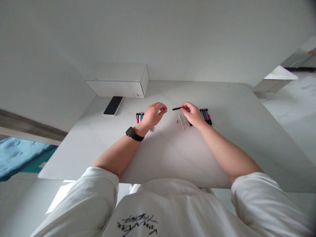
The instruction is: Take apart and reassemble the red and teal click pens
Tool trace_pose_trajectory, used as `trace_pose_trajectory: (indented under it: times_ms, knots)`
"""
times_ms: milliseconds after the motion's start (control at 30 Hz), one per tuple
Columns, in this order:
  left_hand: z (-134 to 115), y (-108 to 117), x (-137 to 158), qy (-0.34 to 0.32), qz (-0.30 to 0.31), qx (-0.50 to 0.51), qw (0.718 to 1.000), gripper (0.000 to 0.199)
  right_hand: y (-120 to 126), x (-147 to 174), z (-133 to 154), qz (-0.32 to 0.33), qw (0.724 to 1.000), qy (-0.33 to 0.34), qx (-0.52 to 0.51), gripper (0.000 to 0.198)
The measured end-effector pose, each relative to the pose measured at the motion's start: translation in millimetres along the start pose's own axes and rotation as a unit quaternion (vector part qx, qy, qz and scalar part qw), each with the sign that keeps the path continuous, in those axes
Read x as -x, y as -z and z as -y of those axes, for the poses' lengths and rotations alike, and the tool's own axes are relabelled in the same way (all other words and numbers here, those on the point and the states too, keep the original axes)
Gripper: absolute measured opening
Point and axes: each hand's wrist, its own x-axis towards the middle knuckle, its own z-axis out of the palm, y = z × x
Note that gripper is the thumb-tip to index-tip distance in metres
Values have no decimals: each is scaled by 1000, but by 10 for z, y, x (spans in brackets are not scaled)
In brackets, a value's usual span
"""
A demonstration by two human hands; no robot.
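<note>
While my right hand (192, 114) has a short black pen piece (176, 109) pinched between thumb and fingers around the middle of the frame, my left hand (153, 115) is just across from it, fingers curled with the tips close together; honestly can't tell if there's anything tiny between them. A thin white stick (181, 122) and a little dark bit (177, 121) are lying just below the pen piece. Got a row of pens (205, 116) right of centre, more pens (137, 118) partly behind my left hand, and my phone (113, 105) upper left near a white box (118, 88).
</note>
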Motion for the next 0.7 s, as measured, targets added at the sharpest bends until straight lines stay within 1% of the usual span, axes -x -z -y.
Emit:
trace_pose_trajectory:
  times_ms: [100,200,300,400,467,700]
  knots:
    - [103,47,-15,-22,84,-58,995,15,64,-21,-38,-5,1000,7,17,25]
    - [133,38,10,-43,163,-120,978,22,86,-30,-74,-2,1000,3,27,25]
    - [87,7,58,-56,211,-181,959,26,70,-25,-91,5,999,0,41,24]
    - [32,-12,96,-65,236,-222,944,28,41,-16,-82,18,998,3,58,22]
    - [22,-22,109,-68,242,-229,940,29,24,-11,-71,27,998,0,64,22]
    - [105,-47,110,-76,207,-197,955,26,0,-9,-66,51,995,-18,80,20]
